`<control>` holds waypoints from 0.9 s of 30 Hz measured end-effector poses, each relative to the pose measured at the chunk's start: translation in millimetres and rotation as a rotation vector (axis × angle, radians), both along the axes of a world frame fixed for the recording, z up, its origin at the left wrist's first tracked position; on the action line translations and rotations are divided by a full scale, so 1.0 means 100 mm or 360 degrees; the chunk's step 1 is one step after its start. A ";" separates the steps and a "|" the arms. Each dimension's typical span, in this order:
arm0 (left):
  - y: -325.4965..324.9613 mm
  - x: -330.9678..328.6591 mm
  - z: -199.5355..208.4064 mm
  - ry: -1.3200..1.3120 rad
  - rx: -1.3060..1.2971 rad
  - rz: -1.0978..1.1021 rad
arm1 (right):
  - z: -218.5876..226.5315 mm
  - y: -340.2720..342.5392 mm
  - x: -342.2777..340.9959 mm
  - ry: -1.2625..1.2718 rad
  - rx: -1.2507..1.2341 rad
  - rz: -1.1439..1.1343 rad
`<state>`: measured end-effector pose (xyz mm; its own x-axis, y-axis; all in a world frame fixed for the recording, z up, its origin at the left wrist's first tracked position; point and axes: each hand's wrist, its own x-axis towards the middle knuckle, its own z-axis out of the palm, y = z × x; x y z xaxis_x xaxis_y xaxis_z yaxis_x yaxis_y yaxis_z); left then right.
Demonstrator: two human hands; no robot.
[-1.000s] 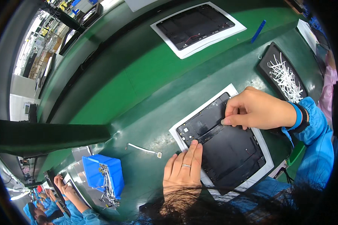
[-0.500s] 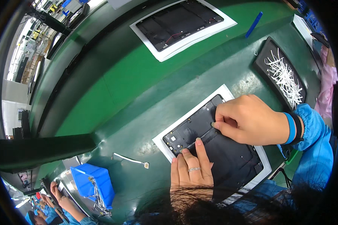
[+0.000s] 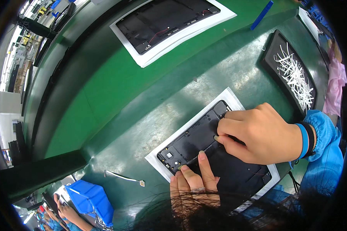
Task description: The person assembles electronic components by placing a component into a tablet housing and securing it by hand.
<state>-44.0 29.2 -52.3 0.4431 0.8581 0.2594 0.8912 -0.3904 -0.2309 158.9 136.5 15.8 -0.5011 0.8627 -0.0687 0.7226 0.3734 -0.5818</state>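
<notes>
A black tablet back cover [image 3: 235,169] lies inner side up on a white sheet [image 3: 158,163] in front of me. My left hand [image 3: 194,184] rests across its near left part, fingers stretched out; the index fingertip touches a thin ridge running along the cover. Farther right along that ridge, my right hand [image 3: 258,133] is closed in a pinch, thumb and index finger against the cover's inside. Whatever is between those fingertips is too small or hidden to make out. Blue and black bands circle the right wrist.
Another black cover [image 3: 162,23] with a red wire lies on white sheets at the back. A black tray [image 3: 272,57] of white strips stands right. A short white cable [image 3: 121,176] and a blue bin [image 3: 90,198] are left. Beyond the bin is another person's hand [image 3: 67,211].
The whole view has shifted, so the back cover and bin appear farther left. Both hands stay at about the same places on the cover, the right one still pinching.
</notes>
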 end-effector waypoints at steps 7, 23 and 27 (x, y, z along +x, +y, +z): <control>0.02 0.03 0.16 0.0040 -0.0021 0.0025 | 0.01 -0.03 -0.01 -0.0023 0.0005 -0.0005; 0.14 0.10 0.51 0.0107 -0.0423 0.0070 | 0.02 -0.03 -0.03 -0.0075 0.0059 0.0001; 0.10 0.09 0.34 -0.0018 -0.0338 0.0088 | 0.01 -0.04 -0.03 -0.0074 0.0077 0.0005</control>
<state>-34.7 39.2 -17.9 0.3918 0.9170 0.0749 0.9147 -0.3795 -0.1387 155.8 132.6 16.8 -0.5011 0.8640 -0.0499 0.7471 0.4027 -0.5289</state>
